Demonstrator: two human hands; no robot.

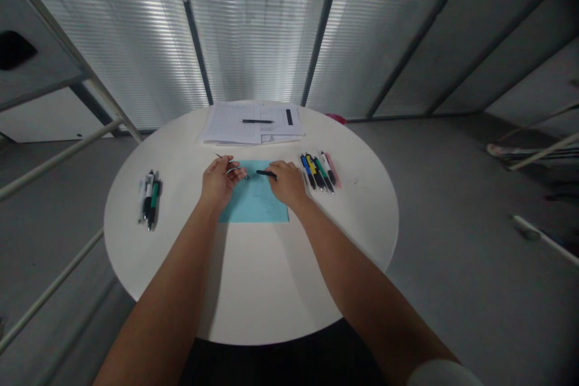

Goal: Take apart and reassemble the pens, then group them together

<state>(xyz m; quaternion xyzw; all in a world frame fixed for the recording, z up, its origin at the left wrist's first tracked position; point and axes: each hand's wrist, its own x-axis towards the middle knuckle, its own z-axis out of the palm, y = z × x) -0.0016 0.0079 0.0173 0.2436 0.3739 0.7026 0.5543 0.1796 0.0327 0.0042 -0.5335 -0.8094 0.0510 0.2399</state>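
Over a blue sheet (254,210), seemingly laid as a work mat, the left hand (217,184), palm inward, pinches thin pieces (233,169) too small to identify; the right hand (287,182), knuckles up, grips a black pen-like piece (266,174); pens (312,165) flank the sheet on the white table (253,289), presumably for easy reach.

It's light blue at the heart of things, the sheet (257,211) bright against a plain white surface (253,289), and solid black for the slim piece (265,173)! On the right, a riot: blue-and-black pen (305,163), yellow-and-black pen (311,163), green pen (318,165), white pen with black ends (328,167), pink strip (334,169), answered on the left by a green-and-black pen (154,199) and a white-and-black pen (148,193)! Behind, white papers (228,126) carry a black pen (257,121) and black bar (289,116), fine horizontal stripes run pale grey across the blinds (257,30), and the floor (452,193) is darker grey.
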